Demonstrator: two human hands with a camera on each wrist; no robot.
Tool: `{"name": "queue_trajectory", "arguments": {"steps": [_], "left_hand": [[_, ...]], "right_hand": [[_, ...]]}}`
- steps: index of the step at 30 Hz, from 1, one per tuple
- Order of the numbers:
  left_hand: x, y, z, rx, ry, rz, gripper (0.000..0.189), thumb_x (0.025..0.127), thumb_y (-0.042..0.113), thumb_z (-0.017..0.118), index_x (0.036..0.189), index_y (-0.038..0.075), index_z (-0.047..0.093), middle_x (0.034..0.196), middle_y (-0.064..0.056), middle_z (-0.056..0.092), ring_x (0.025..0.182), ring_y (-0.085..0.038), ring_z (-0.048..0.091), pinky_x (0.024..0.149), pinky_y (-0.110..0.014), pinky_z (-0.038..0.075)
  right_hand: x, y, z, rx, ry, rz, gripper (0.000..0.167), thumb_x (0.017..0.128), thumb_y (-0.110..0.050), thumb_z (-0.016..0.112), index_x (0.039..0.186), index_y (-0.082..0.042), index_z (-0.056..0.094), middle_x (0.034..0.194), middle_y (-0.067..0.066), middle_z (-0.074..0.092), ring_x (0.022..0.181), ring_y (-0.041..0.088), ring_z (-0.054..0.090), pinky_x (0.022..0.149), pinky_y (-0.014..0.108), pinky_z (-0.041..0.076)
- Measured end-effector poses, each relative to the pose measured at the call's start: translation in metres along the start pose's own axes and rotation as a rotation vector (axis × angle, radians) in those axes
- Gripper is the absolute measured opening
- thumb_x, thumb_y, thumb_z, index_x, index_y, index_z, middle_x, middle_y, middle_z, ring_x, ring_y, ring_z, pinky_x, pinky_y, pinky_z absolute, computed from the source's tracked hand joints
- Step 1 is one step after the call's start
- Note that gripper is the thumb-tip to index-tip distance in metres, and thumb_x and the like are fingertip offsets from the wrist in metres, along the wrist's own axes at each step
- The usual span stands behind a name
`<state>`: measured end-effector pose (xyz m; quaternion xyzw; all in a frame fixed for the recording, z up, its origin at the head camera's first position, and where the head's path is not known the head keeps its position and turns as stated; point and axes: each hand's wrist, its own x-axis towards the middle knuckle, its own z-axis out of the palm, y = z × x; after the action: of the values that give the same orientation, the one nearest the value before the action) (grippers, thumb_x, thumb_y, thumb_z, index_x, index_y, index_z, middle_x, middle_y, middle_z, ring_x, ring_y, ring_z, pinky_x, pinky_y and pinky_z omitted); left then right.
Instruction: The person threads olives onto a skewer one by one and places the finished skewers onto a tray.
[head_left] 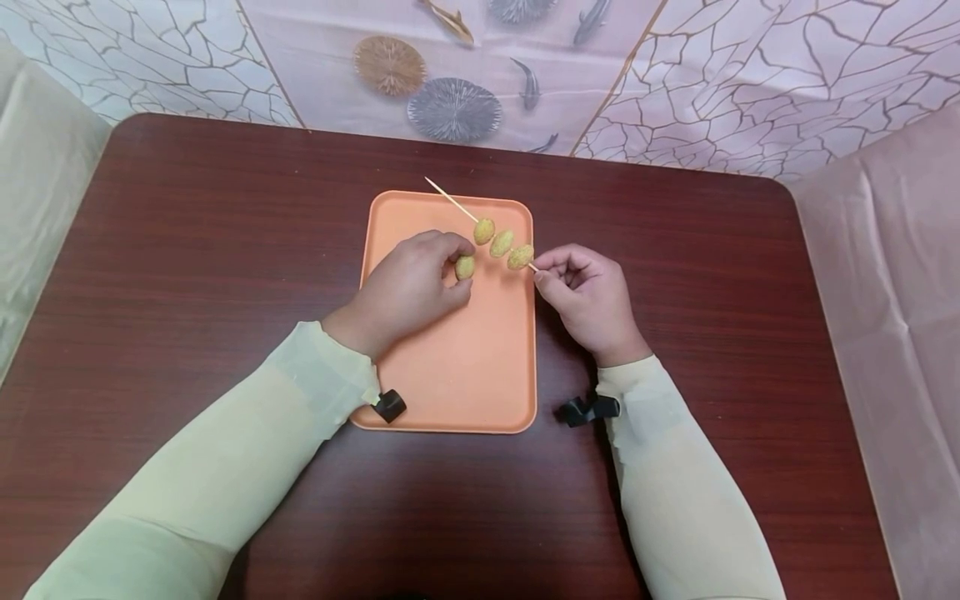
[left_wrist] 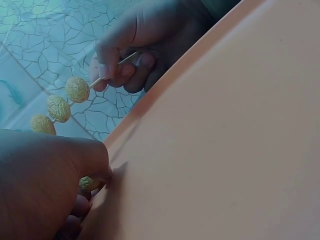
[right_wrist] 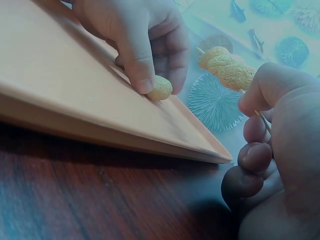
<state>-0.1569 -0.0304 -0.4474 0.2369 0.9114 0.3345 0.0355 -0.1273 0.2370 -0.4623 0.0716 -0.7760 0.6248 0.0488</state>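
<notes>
My left hand (head_left: 411, 285) pinches a small wrinkled yellow-green oval ball (head_left: 465, 267) between thumb and fingers, over the upper part of an orange tray (head_left: 459, 371). At the tray's right edge my right hand (head_left: 588, 302) grips the near end of a thin wooden skewer (head_left: 450, 198) between thumb and index finger. Three similar balls are threaded on it: one near the right hand (head_left: 521, 257), a middle one (head_left: 502, 243) and a farther one (head_left: 484, 231). Beyond them the skewer's bare end slants up to the left. The left wrist view shows the held ball (left_wrist: 89, 183) partly hidden by fingers.
The tray lies on a dark red-brown wooden table (head_left: 225, 225). Behind the table hangs a patterned cloth (head_left: 465, 50). Pale cloth (head_left: 892, 333) lines the right side. A black wrist camera (head_left: 389, 406) sits by the left cuff, another (head_left: 587, 411) by the right.
</notes>
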Motion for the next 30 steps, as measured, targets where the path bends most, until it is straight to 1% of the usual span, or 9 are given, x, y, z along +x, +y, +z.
{"name": "queue_trajectory", "arguments": {"steps": [2,4,7,9,12,15,19,25,30], "left_hand": [[-0.001,-0.001,-0.001,-0.04,0.031,-0.018,0.031,0.1,0.02,0.073,0.13,0.011,0.076,0.106,-0.003,0.071,0.095,-0.02,0.062,0.087,-0.034,0.055],[-0.002,-0.003,-0.002,-0.101,0.074,-0.043,0.031,0.098,0.02,0.075,0.129,0.013,0.077,0.105,-0.001,0.073,0.093,-0.017,0.065,0.086,-0.032,0.057],[-0.002,-0.005,-0.003,-0.234,0.151,-0.092,0.031,0.095,0.017,0.078,0.126,0.017,0.079,0.106,0.001,0.077,0.092,-0.013,0.07,0.086,-0.029,0.06],[-0.002,-0.007,-0.005,-0.32,0.192,-0.117,0.031,0.093,0.014,0.079,0.124,0.017,0.079,0.109,0.001,0.078,0.091,-0.012,0.071,0.086,-0.028,0.062],[-0.001,-0.01,-0.008,-0.431,0.224,-0.148,0.033,0.093,0.01,0.08,0.126,0.015,0.079,0.112,-0.001,0.078,0.091,-0.013,0.073,0.087,-0.027,0.065],[0.002,-0.012,-0.012,-0.483,0.238,-0.172,0.035,0.094,0.009,0.08,0.129,0.013,0.079,0.115,-0.002,0.078,0.093,-0.014,0.073,0.088,-0.024,0.065],[0.005,-0.013,-0.018,-0.544,0.269,-0.206,0.035,0.095,0.008,0.08,0.13,0.013,0.079,0.119,-0.003,0.077,0.096,-0.014,0.073,0.087,-0.022,0.065],[0.008,-0.017,-0.023,-0.715,0.35,-0.251,0.035,0.095,0.003,0.08,0.13,0.009,0.077,0.117,-0.006,0.077,0.099,-0.014,0.075,0.09,-0.022,0.066],[0.009,-0.02,-0.028,-0.852,0.427,-0.282,0.034,0.097,0.006,0.081,0.131,0.008,0.077,0.121,-0.002,0.076,0.099,-0.014,0.077,0.088,-0.021,0.064]], "right_hand": [[0.0,0.0,0.0,-0.002,-0.001,0.003,0.012,0.096,0.001,0.075,0.105,0.009,0.079,0.081,-0.008,0.072,0.072,0.006,0.063,0.065,0.016,0.054],[0.0,0.0,0.0,-0.01,-0.001,0.01,0.011,0.097,0.001,0.075,0.105,0.007,0.079,0.081,-0.008,0.071,0.072,0.006,0.062,0.065,0.016,0.054],[-0.001,0.001,0.0,-0.02,0.0,0.023,0.01,0.097,0.001,0.076,0.105,0.006,0.08,0.081,-0.008,0.071,0.072,0.007,0.062,0.065,0.017,0.054],[-0.002,0.002,-0.001,-0.024,0.003,0.028,0.01,0.098,0.001,0.076,0.105,0.005,0.08,0.082,-0.007,0.071,0.072,0.007,0.062,0.065,0.017,0.054],[-0.003,0.001,-0.001,-0.02,0.007,0.027,0.009,0.098,0.001,0.076,0.104,0.005,0.081,0.082,-0.007,0.071,0.072,0.008,0.062,0.064,0.017,0.054],[-0.002,0.0,-0.001,-0.017,0.01,0.021,0.009,0.098,0.001,0.075,0.104,0.004,0.081,0.082,-0.006,0.071,0.071,0.008,0.062,0.064,0.017,0.054],[-0.001,-0.002,-0.001,-0.019,0.011,0.015,0.009,0.098,0.0,0.075,0.104,0.005,0.08,0.082,-0.006,0.071,0.071,0.008,0.062,0.064,0.017,0.054],[-0.001,-0.003,-0.002,-0.013,0.005,0.009,0.009,0.099,0.002,0.076,0.105,0.007,0.08,0.083,-0.007,0.07,0.072,0.008,0.061,0.065,0.017,0.054],[-0.001,-0.004,-0.001,0.003,-0.009,-0.001,0.009,0.097,0.005,0.076,0.105,0.008,0.08,0.083,-0.008,0.072,0.072,0.007,0.063,0.066,0.016,0.055]]}}
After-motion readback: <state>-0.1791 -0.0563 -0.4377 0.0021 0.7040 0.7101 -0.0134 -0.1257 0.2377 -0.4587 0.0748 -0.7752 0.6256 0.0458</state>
